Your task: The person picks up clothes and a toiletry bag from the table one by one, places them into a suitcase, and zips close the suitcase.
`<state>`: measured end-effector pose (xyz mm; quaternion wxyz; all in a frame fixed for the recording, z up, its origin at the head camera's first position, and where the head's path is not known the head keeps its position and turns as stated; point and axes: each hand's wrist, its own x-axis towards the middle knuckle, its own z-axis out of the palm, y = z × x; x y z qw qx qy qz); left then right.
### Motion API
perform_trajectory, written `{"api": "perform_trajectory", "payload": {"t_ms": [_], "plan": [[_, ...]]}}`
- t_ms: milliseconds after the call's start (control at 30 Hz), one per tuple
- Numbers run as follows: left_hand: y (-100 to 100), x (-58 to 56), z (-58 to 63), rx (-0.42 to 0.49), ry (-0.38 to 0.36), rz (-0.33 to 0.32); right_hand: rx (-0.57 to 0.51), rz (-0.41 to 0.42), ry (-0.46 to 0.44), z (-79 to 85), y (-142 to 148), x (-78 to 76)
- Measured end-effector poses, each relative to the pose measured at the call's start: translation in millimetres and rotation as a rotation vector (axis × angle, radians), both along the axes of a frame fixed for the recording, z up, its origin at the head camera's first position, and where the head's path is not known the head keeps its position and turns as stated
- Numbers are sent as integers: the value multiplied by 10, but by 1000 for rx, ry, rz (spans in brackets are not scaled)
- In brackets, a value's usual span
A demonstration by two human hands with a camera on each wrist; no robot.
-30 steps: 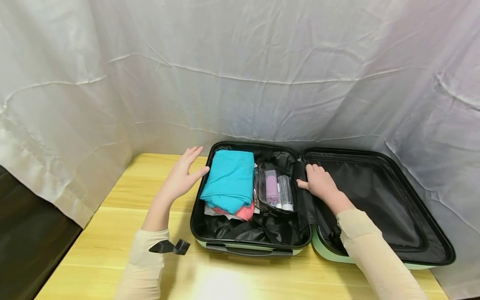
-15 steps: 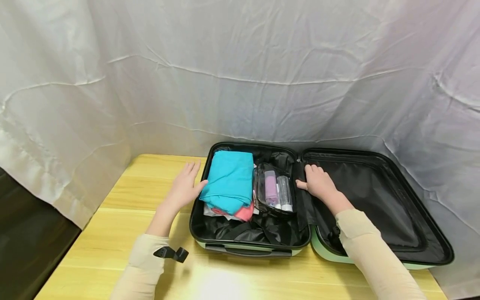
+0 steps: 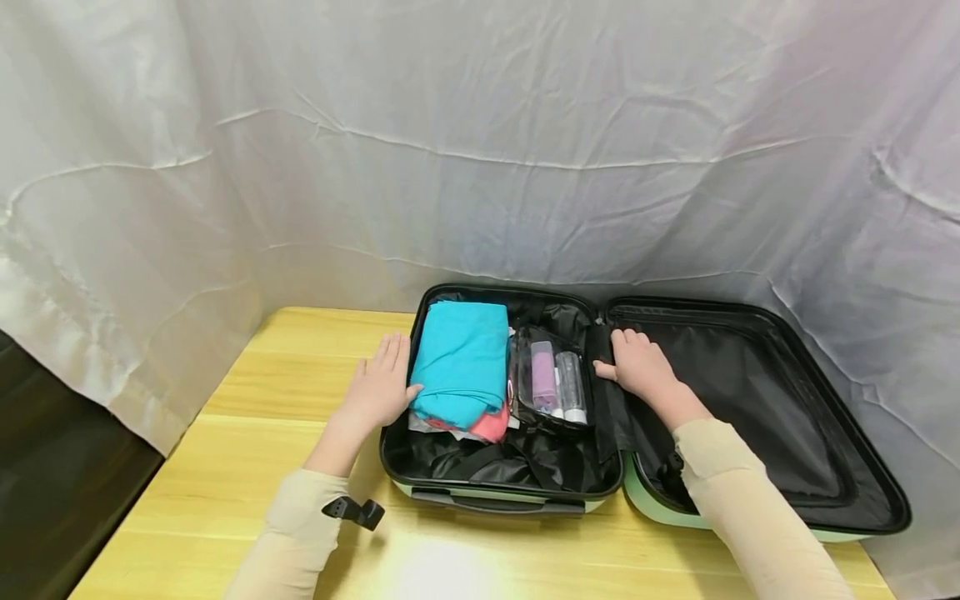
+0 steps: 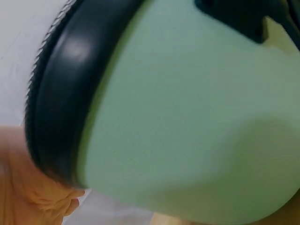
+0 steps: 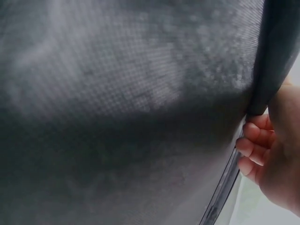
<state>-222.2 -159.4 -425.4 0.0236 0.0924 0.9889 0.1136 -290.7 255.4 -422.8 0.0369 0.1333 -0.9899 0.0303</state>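
An opened light-green suitcase lies spread flat, its lid half to the right. My left hand rests along the left rim, fingers straight, with the thumb over the edge; the green shell fills the left wrist view. My right hand is at the hinge side, its fingers curled at the edge of a black fabric flap. Curled fingertips also show beside the dark lining in the right wrist view. Folded turquoise cloth lies packed over pink and white cloth, beside a clear toiletry pouch.
Inside the pouch are a purple item and a clear white-capped bottle. The suitcase stands on a light wooden table. A pale curtain hangs closely behind and at both sides.
My left hand has come down and towards me along the suitcase's left rim, its fingers drawing together and its thumb reaching over the edge. The right hand has stayed in place.
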Motion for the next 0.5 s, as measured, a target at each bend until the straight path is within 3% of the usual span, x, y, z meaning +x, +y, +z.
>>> {"api": "perform_trajectory", "payload": {"t_ms": [233, 500], "plan": [[6, -36, -19, -62, 6, 9, 41, 25, -32, 71, 22, -24], [-5, -11, -25, -72, 4, 4, -33, 52, -221, 267, 66, 91]]}}
